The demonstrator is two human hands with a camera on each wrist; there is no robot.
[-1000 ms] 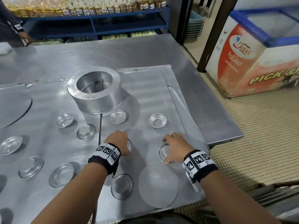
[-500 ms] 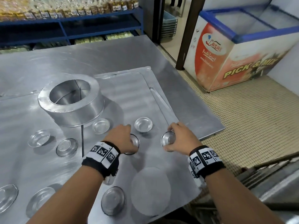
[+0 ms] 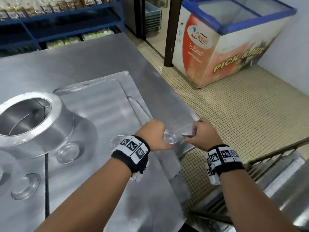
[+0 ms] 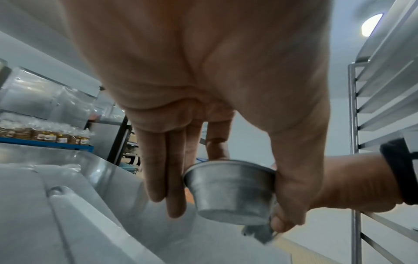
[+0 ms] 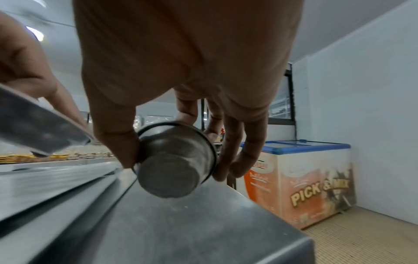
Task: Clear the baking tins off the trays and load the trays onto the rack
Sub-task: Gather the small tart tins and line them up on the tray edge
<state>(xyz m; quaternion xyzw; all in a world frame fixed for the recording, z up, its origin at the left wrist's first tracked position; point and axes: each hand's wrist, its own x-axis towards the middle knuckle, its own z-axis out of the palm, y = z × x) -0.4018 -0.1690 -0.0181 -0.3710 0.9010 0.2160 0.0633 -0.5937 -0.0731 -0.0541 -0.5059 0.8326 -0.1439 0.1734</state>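
You lifted both small tins off the tray (image 3: 100,104): left hand (image 3: 153,133) gripped one tin (image 4: 230,191), right hand (image 3: 204,133) gripped another tin (image 5: 174,160).

1. The head view looks forward and down from above the tabletop (image 3: 103,64), taking in both forearms, the tiled floor and the chest freezer (image 3: 230,47) at right.
2. The left wrist view sits close under the left hand (image 4: 192,71), facing along its fingers (image 4: 162,169) toward the rack (image 4: 384,107).
3. The right wrist view sits close under the right hand (image 5: 181,62), facing the same freezer and tabletop edge that the head view shows.
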